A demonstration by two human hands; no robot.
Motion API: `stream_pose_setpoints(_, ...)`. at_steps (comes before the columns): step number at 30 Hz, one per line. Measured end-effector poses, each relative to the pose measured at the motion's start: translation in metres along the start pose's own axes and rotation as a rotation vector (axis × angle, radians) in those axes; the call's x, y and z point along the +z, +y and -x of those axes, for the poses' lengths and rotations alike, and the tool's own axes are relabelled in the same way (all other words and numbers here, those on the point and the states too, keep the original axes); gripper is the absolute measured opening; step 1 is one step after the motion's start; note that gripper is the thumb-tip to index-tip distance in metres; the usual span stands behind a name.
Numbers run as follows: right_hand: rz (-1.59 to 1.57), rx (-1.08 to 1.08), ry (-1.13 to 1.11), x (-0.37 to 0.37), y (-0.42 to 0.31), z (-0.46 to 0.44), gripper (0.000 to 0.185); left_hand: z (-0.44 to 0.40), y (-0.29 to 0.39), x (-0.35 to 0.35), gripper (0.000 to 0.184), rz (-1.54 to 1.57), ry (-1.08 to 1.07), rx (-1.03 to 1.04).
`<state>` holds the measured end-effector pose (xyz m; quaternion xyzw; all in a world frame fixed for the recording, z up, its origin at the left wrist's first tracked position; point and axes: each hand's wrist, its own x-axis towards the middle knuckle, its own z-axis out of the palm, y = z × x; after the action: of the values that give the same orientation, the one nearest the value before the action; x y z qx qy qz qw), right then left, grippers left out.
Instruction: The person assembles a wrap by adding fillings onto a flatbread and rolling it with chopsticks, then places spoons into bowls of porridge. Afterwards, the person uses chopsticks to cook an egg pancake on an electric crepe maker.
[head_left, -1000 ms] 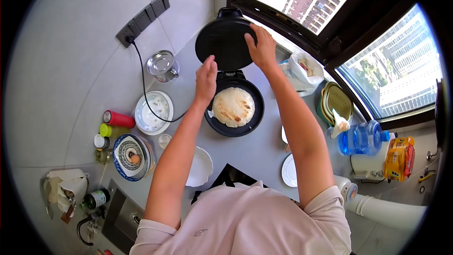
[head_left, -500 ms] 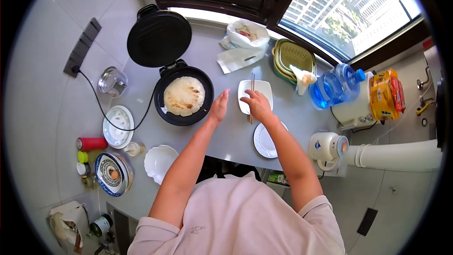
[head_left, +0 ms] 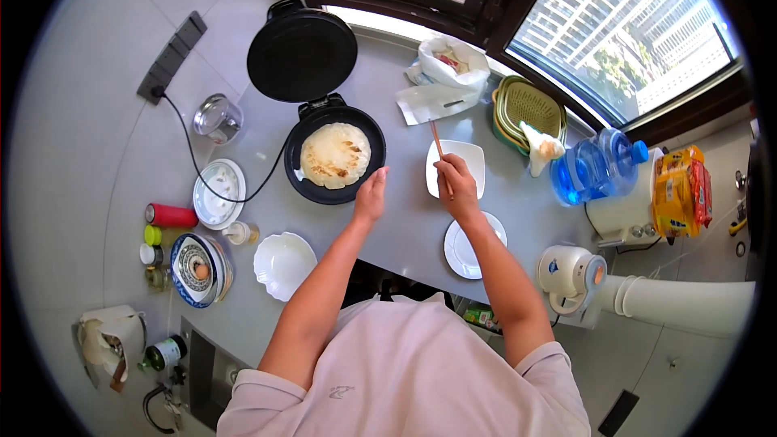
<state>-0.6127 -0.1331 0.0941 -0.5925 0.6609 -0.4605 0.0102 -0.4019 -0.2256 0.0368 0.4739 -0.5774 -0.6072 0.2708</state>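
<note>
A round flatbread with browned patches (head_left: 336, 155) lies in the black electric pan (head_left: 296, 182), whose lid (head_left: 302, 54) stands fully raised behind it. My left hand (head_left: 371, 197) is beside the pan's lower right rim, fingers extended and holding nothing. Brown chopsticks (head_left: 437, 137) are gripped in my right hand (head_left: 457, 185), their tips pointing away from me. That hand is over the left part of a square white plate (head_left: 476, 163). Just below it sits a round white plate (head_left: 463, 255).
A scalloped white bowl (head_left: 285, 265), a lidded white dish (head_left: 218, 193) and stacked bowls (head_left: 194, 269) are at the left. A plastic bag (head_left: 453, 65), green baskets (head_left: 528, 113), a blue water bottle (head_left: 595, 168) and a white kettle (head_left: 566, 275) are at the right.
Both hands have come away from the raised lid. My right hand has moved right to the square plate and taken hold of the chopsticks. My left hand has lowered beside the pan.
</note>
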Motion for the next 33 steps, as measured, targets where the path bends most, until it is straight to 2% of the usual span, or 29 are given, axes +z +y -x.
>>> stream_pose_setpoints(2,-0.282,0.127,0.118,0.006,-0.034,-0.012,0.011,0.008,0.011,-0.017,0.060,0.053,0.053,0.011)
stream_pose_setpoints(6,-0.674,0.455,0.118,0.049,-0.045,-0.006,0.017,0.014,0.015,-0.054,0.057,0.079,0.137,0.030)
stream_pose_setpoints(10,-0.520,0.579,0.112,0.064,-0.051,-0.005,0.025,0.018,0.019,-0.086,0.057,0.086,0.198,0.053)
stream_pose_setpoints(13,-0.522,0.659,0.154,0.068,-0.055,-0.007,0.030,0.021,0.015,-0.103,0.056,0.099,0.243,0.048)
stream_pose_setpoints(23,-0.865,0.994,0.297,0.104,-0.046,0.004,0.025,0.025,0.011,-0.131,0.056,0.131,0.298,-0.004)
stream_pose_setpoints(26,-0.984,1.057,0.326,0.110,-0.040,0.008,0.025,0.026,0.013,-0.136,0.055,0.134,0.302,-0.011)
stream_pose_setpoints(33,-0.964,1.088,0.298,0.107,-0.036,0.011,0.027,0.025,0.012,-0.153,0.055,0.122,0.340,-0.012)
